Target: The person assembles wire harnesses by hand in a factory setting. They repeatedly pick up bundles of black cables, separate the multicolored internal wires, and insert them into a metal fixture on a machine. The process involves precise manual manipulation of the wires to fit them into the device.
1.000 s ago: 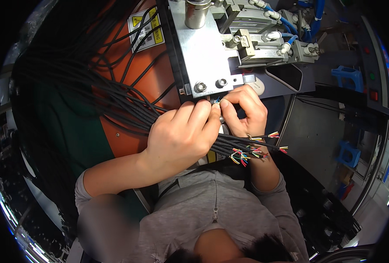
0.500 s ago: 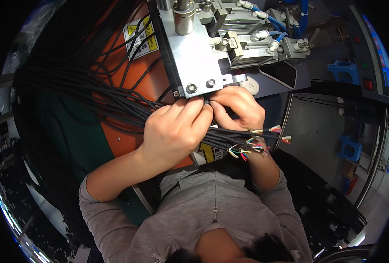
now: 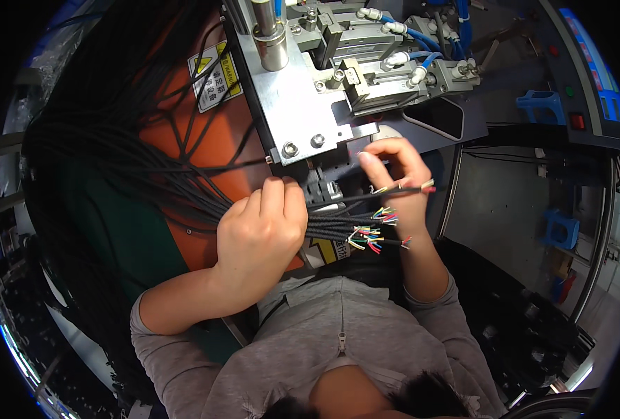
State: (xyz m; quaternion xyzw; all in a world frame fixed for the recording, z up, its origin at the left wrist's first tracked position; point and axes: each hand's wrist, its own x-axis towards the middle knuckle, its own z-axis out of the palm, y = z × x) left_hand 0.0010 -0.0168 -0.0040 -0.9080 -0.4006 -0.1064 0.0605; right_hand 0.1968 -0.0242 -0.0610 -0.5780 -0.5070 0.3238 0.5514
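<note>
My left hand (image 3: 264, 227) is closed, its fingers curled down over a bundle of black cables (image 3: 331, 228) in front of the machine's metal plate (image 3: 299, 105). Its fingertips are hidden, so what they grip does not show. Stripped coloured wire ends (image 3: 367, 237) stick out at the right end of the bundle. To the right of the plate's front corner, my right hand (image 3: 406, 174) is raised with thumb and forefinger pinched around something too small to name. One cable with bared wires (image 3: 425, 187) crosses in front of its palm. A small dark fixture (image 3: 317, 190) sits between the hands.
Pneumatic cylinders (image 3: 387, 91) with blue hoses stand behind the plate. A phone-like dark slab (image 3: 435, 117) and a white rounded object (image 3: 385, 131) lie to the right. More black cables (image 3: 114, 150) spread over the orange surface (image 3: 215, 129). Blue stools (image 3: 560, 229) stand farther right.
My hands, together under the plate's front edge before, are now apart. The left has drawn back toward me and left; the right has opened a gap from it. The fixture between them has come into view.
</note>
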